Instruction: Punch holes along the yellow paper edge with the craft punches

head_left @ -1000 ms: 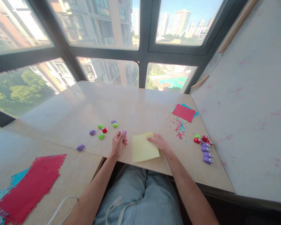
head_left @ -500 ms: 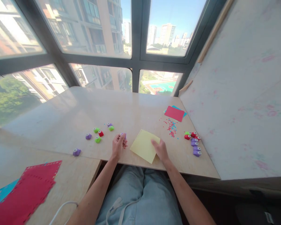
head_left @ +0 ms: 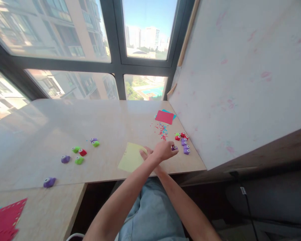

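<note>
My left hand [head_left: 164, 150] reaches across over my right forearm and is shut on a small purple paper punch [head_left: 174, 147]. It holds the punch just left of a cluster of red, green and purple punches [head_left: 183, 142] near the table's right edge. My right hand [head_left: 143, 153] rests on the right edge of a yellow paper sheet [head_left: 130, 159]; the left arm hides most of it.
Several loose punches lie at the left: green [head_left: 76, 149], red [head_left: 82, 152], purple [head_left: 65, 159], and one purple punch [head_left: 49, 182] near the front edge. Paper confetti [head_left: 162, 130] and a red sheet [head_left: 164, 116] lie behind. A white board [head_left: 240, 83] walls the right side.
My left hand has carried the purple punch from left of the yellow sheet across to the right, next to the punch cluster. The view has swung to the right.
</note>
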A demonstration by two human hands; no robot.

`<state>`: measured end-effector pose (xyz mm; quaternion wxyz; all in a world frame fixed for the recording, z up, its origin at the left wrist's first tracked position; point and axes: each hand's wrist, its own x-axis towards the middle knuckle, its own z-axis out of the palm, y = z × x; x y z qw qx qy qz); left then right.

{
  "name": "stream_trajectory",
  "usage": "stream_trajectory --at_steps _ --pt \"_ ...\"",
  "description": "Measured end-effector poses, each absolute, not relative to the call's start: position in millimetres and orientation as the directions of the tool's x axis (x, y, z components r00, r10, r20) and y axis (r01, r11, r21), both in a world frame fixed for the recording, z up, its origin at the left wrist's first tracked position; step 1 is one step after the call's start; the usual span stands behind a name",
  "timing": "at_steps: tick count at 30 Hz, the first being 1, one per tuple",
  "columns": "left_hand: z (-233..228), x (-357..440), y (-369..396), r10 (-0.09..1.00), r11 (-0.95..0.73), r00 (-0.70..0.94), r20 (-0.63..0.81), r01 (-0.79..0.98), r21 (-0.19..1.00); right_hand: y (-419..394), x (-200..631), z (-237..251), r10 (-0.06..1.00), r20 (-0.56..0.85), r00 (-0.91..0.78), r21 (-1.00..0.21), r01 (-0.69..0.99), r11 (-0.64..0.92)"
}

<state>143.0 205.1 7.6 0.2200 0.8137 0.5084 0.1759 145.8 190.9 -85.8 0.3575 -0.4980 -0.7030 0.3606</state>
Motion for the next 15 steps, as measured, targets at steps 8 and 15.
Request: stream_trajectory --at_steps 8,15 --pt "-19 190 247 0.877 -0.413 0.48 -0.035 0.789 0.455 186 150 -81 0.957 0.097 -0.274 -0.873 0.438 0.214" --pt "-35 204 273 0.887 -0.378 0.461 -0.044 0.777 0.503 184 155 -77 0.936 0.111 -0.335 -0.919 0.324 0.225"
